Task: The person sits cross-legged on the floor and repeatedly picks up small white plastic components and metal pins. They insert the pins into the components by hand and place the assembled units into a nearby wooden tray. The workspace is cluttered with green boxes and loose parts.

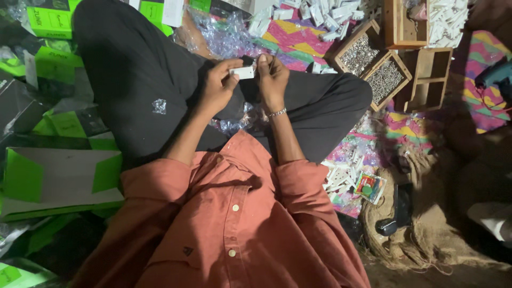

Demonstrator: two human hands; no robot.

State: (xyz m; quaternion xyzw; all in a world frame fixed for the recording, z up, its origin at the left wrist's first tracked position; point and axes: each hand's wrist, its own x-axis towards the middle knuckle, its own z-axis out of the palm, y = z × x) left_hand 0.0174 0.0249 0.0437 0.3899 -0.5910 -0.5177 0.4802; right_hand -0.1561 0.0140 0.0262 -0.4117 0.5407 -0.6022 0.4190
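The person sits cross-legged on the floor, and both hands meet above the lap around 1 small white plastic part [245, 72], a flat rectangular piece like an electrical fitting. The left hand [220, 84] pinches its left end between thumb and fingers, closed on it; the right hand [272, 80], with a metal bracelet [277, 112] at the wrist, is closed on the right end, so the part spans the gap between the 2 hands. It looks light and rigid, with smooth faces that could slip, so the short ends and edges seem the sound places to grip; thin moulded plastic of this kind would probably crack if bent hard. At 1 o'clock from the hands stands a wooden tray [373, 66] whose 2 compartments hold small metal screws, and beyond it at 12 to 1 o'clock lies a heap of similar white parts [320, 16]. Clear plastic wrappers [221, 37] lie at 11 o'clock, just past the knee. Green and white cartons [58, 176] are stacked at 8 to 9 o'clock. At 4 o'clock more white parts [344, 176] rest on a patterned mat [298, 34], beside burlap sacking [421, 229]. A power drill [493, 74] sits at 3 o'clock, well apart.
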